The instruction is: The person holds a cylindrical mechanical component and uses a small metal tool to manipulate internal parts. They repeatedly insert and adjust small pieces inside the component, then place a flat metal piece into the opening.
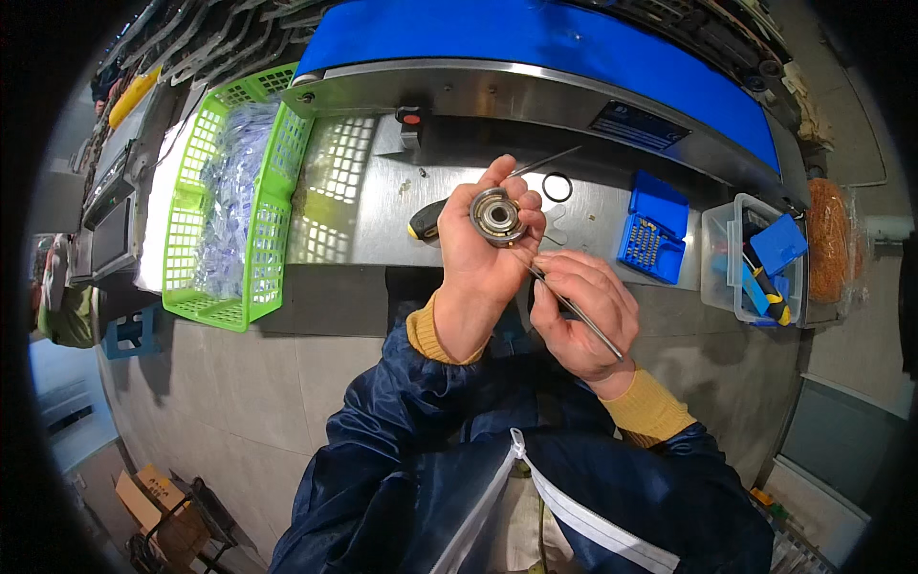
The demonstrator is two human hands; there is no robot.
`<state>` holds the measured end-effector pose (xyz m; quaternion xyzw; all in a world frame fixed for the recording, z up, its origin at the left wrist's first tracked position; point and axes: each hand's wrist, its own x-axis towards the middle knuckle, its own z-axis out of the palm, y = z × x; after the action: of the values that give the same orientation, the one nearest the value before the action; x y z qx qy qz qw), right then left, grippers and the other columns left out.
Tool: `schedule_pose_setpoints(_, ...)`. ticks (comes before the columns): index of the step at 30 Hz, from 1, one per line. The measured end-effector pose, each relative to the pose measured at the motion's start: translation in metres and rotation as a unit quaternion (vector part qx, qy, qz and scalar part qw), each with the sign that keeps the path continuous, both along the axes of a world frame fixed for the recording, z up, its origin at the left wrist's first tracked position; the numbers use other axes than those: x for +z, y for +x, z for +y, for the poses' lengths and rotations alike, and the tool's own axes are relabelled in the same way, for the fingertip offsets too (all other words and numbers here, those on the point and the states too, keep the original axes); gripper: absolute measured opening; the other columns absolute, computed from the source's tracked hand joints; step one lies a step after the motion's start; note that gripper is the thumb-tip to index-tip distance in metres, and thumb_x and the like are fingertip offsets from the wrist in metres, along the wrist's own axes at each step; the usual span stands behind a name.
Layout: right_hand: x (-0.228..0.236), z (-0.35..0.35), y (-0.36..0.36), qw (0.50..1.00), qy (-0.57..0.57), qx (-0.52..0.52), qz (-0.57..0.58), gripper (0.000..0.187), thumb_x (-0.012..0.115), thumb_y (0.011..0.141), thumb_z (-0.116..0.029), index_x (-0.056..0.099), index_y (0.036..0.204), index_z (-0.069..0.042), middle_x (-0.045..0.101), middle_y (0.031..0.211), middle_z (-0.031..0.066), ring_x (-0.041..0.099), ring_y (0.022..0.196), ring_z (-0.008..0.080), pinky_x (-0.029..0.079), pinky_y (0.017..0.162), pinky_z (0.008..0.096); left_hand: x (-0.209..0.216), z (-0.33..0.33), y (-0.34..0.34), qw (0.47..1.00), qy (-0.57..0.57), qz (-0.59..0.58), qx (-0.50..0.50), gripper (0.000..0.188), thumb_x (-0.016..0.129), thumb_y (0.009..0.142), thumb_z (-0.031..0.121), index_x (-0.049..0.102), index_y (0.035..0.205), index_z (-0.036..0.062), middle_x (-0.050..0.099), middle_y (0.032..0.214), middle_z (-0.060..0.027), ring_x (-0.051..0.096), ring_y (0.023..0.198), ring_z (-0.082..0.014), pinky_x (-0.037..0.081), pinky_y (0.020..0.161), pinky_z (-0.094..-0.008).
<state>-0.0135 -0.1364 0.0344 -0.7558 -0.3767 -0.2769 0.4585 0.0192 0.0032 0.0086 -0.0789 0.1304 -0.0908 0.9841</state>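
Observation:
My left hand point(486, 239) is palm up, its fingers curled round a metal ball bearing point(498, 216) with an open centre. My right hand point(588, 311) pinches a slim metal rod-like tool point(585, 320), its thin end close to the lower edge of the bearing by my left palm. Whether that end touches the bearing, I cannot tell. Behind my left hand lies a black and yellow handle point(426, 222) on the steel bench. Past my left fingertips a thin pointed metal shaft point(550, 160) sticks out. A black ring point(557, 187) rests on the bench just beyond.
At the left stands a green basket point(272, 206) of clear plastic packets. A blue bit case point(654, 230) lies open at the right, beside a clear bin point(719, 258) of tools. Across the back runs a steel-sided machine with a blue belt point(535, 38).

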Motion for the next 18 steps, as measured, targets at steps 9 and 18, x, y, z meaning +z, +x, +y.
schedule_pose_setpoints(9,-0.0007,0.0045,-0.0034,1.000,0.009,0.000,0.021,0.026,0.069,0.077,0.008,0.057,0.100,0.001,0.069,0.099,0.0180,0.072,0.090,0.0312,0.059,0.078,0.0364,-0.0011,-0.0005,0.0012,1.000,-0.004,-0.005,0.003,0.028,0.045,0.088,0.015,0.055,0.112,0.0039,0.055,0.083,-0.0077,0.055,0.074,-0.0210,0.053,0.062,-0.0303)
schedule_pose_setpoints(18,-0.0014,0.0075,-0.0035,1.000,0.023,-0.011,0.011,0.027,0.072,0.076,0.009,0.060,0.100,0.003,0.068,0.100,0.0171,0.071,0.089,0.0312,0.060,0.077,0.0367,0.0022,-0.0022,0.0007,1.000,0.005,-0.014,0.015,0.022,0.046,0.091,0.009,0.057,0.108,0.0018,0.054,0.082,-0.0078,0.050,0.075,-0.0180,0.051,0.063,-0.0281)
